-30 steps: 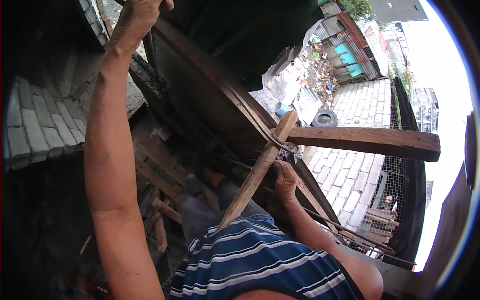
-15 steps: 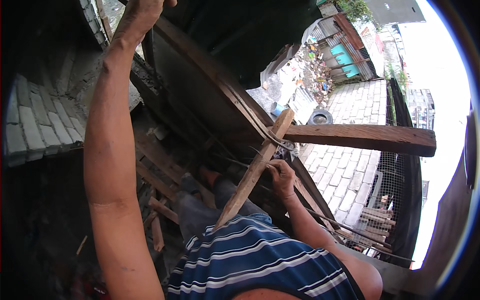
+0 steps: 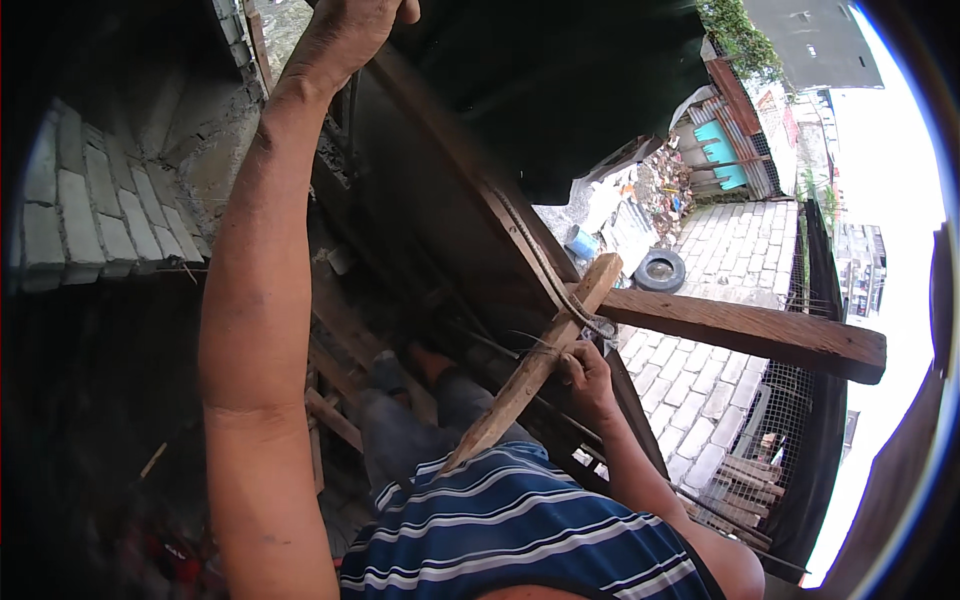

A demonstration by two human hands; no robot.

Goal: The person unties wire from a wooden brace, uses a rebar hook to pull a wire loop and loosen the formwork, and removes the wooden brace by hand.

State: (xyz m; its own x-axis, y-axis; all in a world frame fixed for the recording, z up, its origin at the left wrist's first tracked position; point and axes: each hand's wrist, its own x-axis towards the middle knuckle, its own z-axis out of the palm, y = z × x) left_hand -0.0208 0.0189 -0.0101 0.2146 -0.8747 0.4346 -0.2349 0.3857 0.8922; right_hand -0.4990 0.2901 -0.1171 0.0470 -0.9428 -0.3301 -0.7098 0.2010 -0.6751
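Note:
A short wooden stick (image 3: 525, 385) slants from my striped shirt up to a thick wooden beam (image 3: 750, 328), crossing it near the beam's left end. A ribbed steel bar (image 3: 530, 240) bends round at this crossing. My right hand (image 3: 592, 385) is beside the stick, just below the crossing, its fingers pinched together at the end of a thin wire (image 3: 528, 337) that curves across the stick. High at the upper left, my left hand (image 3: 350, 35) is raised with the arm stretched out. Its fingers are mostly cut off by the top edge, so what it touches is hidden.
A dark sheet (image 3: 560, 90) hangs ahead. Hollow-block walls stand at the left (image 3: 110, 215) and right (image 3: 735, 245). Beyond lie a tyre (image 3: 660, 270) and scattered rubbish. Wire mesh (image 3: 770, 410) runs along the right. Loose wood pieces (image 3: 335, 418) lie by my legs.
The view has shifted, so the surroundings sit further right and lower. My right hand stays pinched beside the stick, and my left arm stays raised.

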